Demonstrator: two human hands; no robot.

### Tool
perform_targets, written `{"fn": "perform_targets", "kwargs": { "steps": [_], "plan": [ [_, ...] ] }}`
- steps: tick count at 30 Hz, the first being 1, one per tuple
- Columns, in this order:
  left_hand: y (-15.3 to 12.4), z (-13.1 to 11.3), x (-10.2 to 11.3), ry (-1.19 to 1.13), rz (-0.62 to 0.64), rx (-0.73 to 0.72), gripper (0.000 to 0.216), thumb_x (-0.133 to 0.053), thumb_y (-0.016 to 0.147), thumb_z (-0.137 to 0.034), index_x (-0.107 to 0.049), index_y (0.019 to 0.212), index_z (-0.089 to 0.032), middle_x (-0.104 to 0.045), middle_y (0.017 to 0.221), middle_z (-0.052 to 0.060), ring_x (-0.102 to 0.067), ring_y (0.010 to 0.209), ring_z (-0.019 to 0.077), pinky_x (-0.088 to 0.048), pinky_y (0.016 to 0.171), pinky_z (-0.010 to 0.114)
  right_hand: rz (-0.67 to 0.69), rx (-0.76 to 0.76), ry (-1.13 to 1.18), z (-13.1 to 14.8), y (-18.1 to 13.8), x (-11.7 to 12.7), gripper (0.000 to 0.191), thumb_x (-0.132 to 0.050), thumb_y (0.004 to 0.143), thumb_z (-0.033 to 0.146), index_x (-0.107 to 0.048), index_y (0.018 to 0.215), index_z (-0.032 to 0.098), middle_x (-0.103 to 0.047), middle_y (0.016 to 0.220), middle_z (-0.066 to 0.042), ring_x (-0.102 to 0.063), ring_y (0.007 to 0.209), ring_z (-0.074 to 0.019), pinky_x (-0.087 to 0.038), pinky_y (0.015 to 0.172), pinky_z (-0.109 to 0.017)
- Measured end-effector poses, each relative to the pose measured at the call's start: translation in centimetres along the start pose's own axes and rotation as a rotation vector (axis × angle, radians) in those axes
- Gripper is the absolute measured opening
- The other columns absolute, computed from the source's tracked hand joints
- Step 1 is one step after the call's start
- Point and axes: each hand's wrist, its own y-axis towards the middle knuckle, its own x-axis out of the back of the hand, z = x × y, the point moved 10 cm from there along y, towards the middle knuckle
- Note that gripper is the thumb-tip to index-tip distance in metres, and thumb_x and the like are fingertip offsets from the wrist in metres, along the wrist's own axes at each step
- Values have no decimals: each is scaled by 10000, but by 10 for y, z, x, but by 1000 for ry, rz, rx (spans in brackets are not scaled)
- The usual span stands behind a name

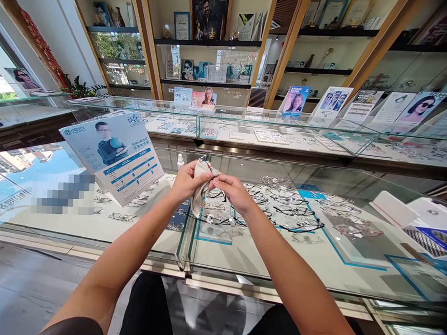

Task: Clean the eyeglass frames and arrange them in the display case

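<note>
Both hands meet above the glass display counter. My left hand is closed round a pale cleaning cloth, which hangs below the fingers. A thin dark and reddish rim, apparently of a pair of eyeglasses, shows in the folds of the cloth. The fingers of my right hand pinch at the eyeglasses beside the cloth. Most of the frame is hidden by fingers and cloth. A small white bottle stands just behind my left hand.
Several eyeglass frames lie in rows under the counter glass. A folded advertising card stands to the left. At the right is an open white box with a blue-edged patterned piece. Behind runs another glass case topped with cards.
</note>
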Motion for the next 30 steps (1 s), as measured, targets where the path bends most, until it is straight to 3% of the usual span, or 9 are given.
{"fn": "perform_targets", "kwargs": {
  "steps": [4, 11, 15, 19, 23, 27, 30],
  "plan": [
    [-4, -4, 3, 46, -59, -42, 543, -909, 788, -675, -707, 779, -172, -645, 596, 4, -512, 511, 114, -388, 515, 251, 53, 21, -40, 2, -1, -10, 447, -845, 842, 670, -821, 788, 227, -679, 968, -45, -612, 997, -234, -462, 1015, -397],
    [3, 6, 4, -39, -42, -3, 674, -821, 786, -829, -732, 826, -162, -682, 634, 32, -646, 607, 175, -497, 582, 281, 13, 56, -15, 3, 1, -1, 409, -852, 845, 643, -832, 812, 236, -684, 988, -48, -624, 1038, -248, -451, 1062, -406],
    [7, 3, 30, -61, -212, -56, 675, -798, 802, -835, -745, 908, -171, -706, 714, 32, -648, 657, 175, -520, 625, 290, -73, 89, 25, 7, 2, 13, 376, -841, 847, 621, -805, 799, 251, -676, 1022, -57, -618, 1149, -272, -453, 1100, -413],
    [4, -13, 54, -5, -360, -167, 547, -776, 888, -743, -734, 1045, -220, -617, 724, -19, -535, 616, 136, -445, 597, 264, -179, 72, 137, 11, 3, 30, 389, -877, 782, 615, -754, 774, 245, -717, 1197, -92, -625, 1266, -301, -503, 1059, -407],
    [-8, -34, 53, 271, -421, -328, 353, -825, 914, -547, -675, 900, -227, -543, 707, -26, -453, 620, 134, -368, 611, 277, -168, 32, 171, 11, 2, 30, 403, -894, 764, 622, -731, 781, 253, -786, 1113, -90, -671, 1245, -302, -511, 1078, -421],
    [-16, -45, 31, 503, -338, -498, 273, -799, 927, -437, -676, 803, -227, -641, 797, 31, -566, 746, 189, -454, 751, 334, -110, 14, 150, 10, 3, 28, 384, -883, 788, 606, -742, 775, 249, -784, 929, -59, -715, 1058, -266, -526, 1027, -411],
    [-18, -48, 16, 614, -234, -625, 204, -798, 921, -412, -718, 970, -230, -741, 1040, 100, -667, 993, 258, -512, 894, 390, -82, 32, 66, 12, 5, 33, 341, -856, 811, 549, -758, 725, 234, -745, 826, -38, -713, 926, -239, -524, 964, -395]
  ]
}}
